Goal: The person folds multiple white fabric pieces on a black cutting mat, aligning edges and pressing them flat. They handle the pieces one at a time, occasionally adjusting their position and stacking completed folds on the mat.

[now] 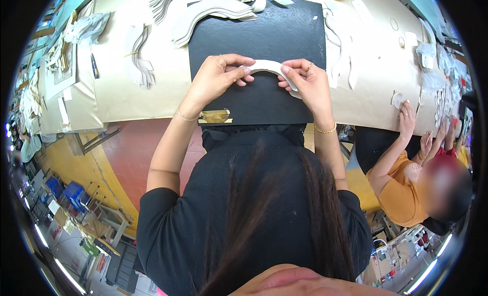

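Observation:
Between my two hands a curved white strip [267, 65] is held up, bowed into an arch above a black mat [244, 100]. My left hand [223, 75] pinches its left end between thumb and fingers. The right end sits in the closed fingers of my right hand [305, 80]. A pale edge shows below my right fingers; I cannot tell whether it belongs to the same strip. Beyond my hands, a stack of curved off-white strips [213, 16] lies across the mat's far left corner.
More curved strips [138, 57] lie in a banded bundle to the left, and thin strips [333, 47] lie right of the mat. Brown tape [215, 116] marks the mat's near left edge. At the right, a co-worker in an orange top [401, 189] reaches onto the table [376, 92].

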Motion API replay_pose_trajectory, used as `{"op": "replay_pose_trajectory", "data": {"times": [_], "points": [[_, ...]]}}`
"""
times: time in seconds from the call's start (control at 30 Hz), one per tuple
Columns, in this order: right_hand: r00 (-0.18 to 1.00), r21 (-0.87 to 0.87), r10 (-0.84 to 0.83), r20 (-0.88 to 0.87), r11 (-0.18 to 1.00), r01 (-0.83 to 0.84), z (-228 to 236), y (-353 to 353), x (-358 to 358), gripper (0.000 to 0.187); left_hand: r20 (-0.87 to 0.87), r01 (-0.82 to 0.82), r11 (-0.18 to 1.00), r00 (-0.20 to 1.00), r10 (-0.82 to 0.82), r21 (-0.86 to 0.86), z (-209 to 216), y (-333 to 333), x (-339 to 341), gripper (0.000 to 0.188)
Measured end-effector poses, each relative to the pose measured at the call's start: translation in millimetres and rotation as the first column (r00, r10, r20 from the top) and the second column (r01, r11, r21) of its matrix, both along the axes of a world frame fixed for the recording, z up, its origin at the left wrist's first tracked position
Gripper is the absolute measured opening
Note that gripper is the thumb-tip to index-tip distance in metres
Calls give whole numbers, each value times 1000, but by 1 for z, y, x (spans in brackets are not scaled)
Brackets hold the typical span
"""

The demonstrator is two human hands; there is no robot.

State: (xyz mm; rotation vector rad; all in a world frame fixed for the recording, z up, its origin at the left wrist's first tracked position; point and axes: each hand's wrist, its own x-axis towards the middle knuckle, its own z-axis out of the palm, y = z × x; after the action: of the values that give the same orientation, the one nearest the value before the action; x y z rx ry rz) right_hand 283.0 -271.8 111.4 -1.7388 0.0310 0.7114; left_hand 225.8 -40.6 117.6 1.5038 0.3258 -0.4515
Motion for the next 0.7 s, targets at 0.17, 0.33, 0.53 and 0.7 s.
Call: {"op": "replay_pose_trajectory", "data": {"times": [0.17, 0.33, 0.53, 0.7], "points": [[998, -89, 57, 0, 994, -57, -7, -5, 9, 23, -1, 18, 979, 1000, -18, 202, 0, -10, 2, 21], [995, -211, 87, 54, 975, -74, -10, -3, 3, 22, 188, 2, 871, 976, -109, 491, -7, -20, -1, 14], [991, -284, 74, 109, 958, -40, -7, 2, -1, 22, 316, -63, 791, 934, -169, 608, -20, -24, -3, 14], [979, -302, 96, 179, 953, -38, -5, 3, -4, 22, 361, -91, 767, 913, -191, 635, -24, -26, -2, 14]]}}
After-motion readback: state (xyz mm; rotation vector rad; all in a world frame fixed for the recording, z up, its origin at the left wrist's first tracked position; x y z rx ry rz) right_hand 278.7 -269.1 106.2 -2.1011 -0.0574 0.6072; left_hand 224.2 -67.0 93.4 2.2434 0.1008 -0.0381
